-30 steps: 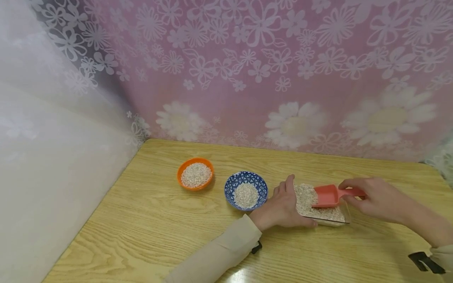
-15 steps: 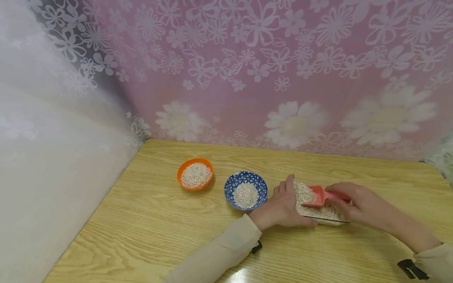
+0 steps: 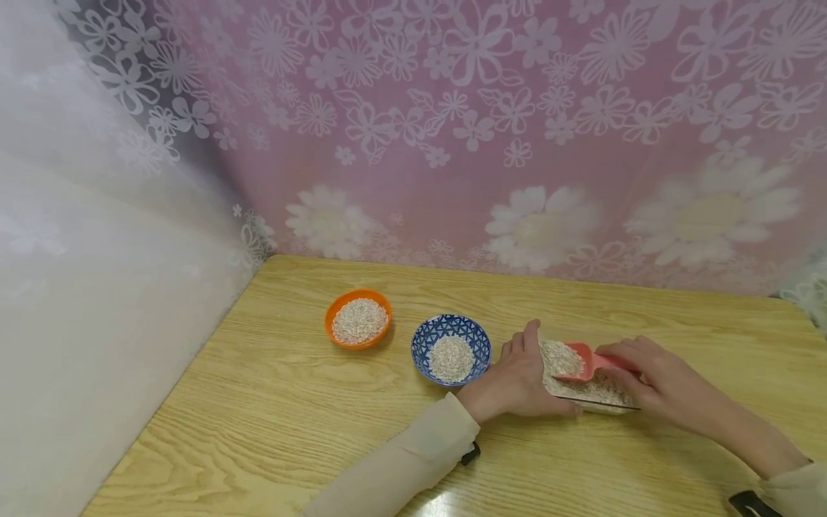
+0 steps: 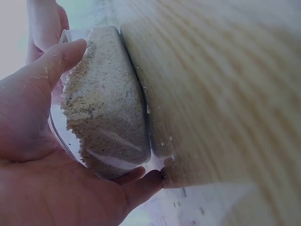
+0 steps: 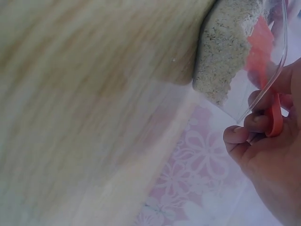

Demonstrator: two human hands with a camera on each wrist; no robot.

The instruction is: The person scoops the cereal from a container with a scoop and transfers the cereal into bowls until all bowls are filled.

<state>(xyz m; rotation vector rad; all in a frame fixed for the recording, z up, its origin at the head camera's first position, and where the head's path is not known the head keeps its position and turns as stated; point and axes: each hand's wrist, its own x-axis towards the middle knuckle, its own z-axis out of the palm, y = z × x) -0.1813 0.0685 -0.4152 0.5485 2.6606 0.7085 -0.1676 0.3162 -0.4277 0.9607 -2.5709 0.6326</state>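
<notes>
Right grip (image 3: 662,384) is gripping a red scoop (image 3: 587,362) by its handle, the blade sitting just leftward among flakes (image 3: 604,391).
Left grip (image 3: 517,384) is clasping the clear container (image 3: 607,408) at the end nearest it, thumb and fingers spanning opposite sides. The scoop is looking light and stiff, best held by that narrow handle; the container is seeming smooth, possibly slippery, so opposite walls are probably offering the surest hold. Both wrist views are revealing the flakes' depth through the wall above the tabletop (image 3: 258,409); only the head view is showing the blue bowl (image 3: 426,343) beside the left grip.
</notes>
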